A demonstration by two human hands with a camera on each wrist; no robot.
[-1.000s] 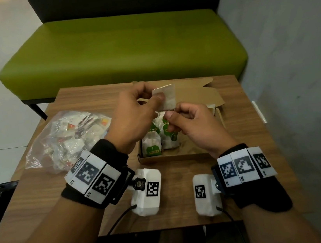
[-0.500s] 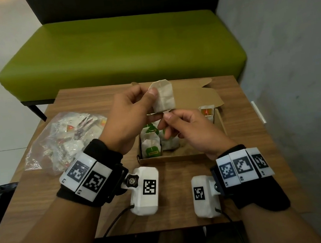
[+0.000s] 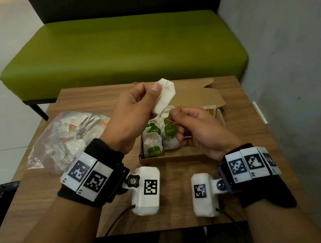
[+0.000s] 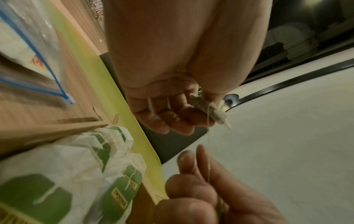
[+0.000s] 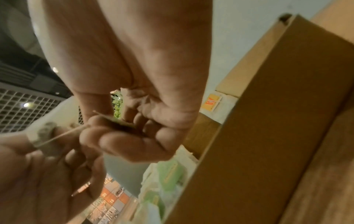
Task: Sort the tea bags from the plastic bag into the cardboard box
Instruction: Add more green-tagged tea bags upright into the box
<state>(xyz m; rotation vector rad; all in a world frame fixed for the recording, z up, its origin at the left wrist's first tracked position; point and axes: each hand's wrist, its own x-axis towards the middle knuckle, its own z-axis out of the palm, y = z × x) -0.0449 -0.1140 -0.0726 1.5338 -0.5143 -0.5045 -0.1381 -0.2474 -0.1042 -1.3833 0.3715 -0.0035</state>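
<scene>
Head view showed your left hand (image 3: 132, 112) raised above the cardboard box (image 3: 182, 153), thumb and fingers pinching a white tea bag (image 3: 163, 96) that stood tilted at about 12 o'clock of the box's middle. Your right hand (image 3: 195, 131), just beside it at 4 o'clock, had its fingers curled and pinched the bag's green tag (image 5: 122, 123), with the thin string (image 4: 208, 151) running taut between the two hands. Below them the box sat open on the wooden table (image 3: 83, 103), its lid (image 3: 199, 96) folded back toward 12 o'clock; several green-tagged tea bags (image 3: 153, 144) stood packed in its 9 o'clock half, and one orange-tagged tea bag (image 3: 209, 110) leaned at the far 3 o'clock corner. At 9 o'clock of the box lay the clear plastic bag (image 3: 70, 139), more tea bags inside it, well apart from both hands. A green bench (image 3: 121, 49) stood beyond the table at 12 o'clock.
</scene>
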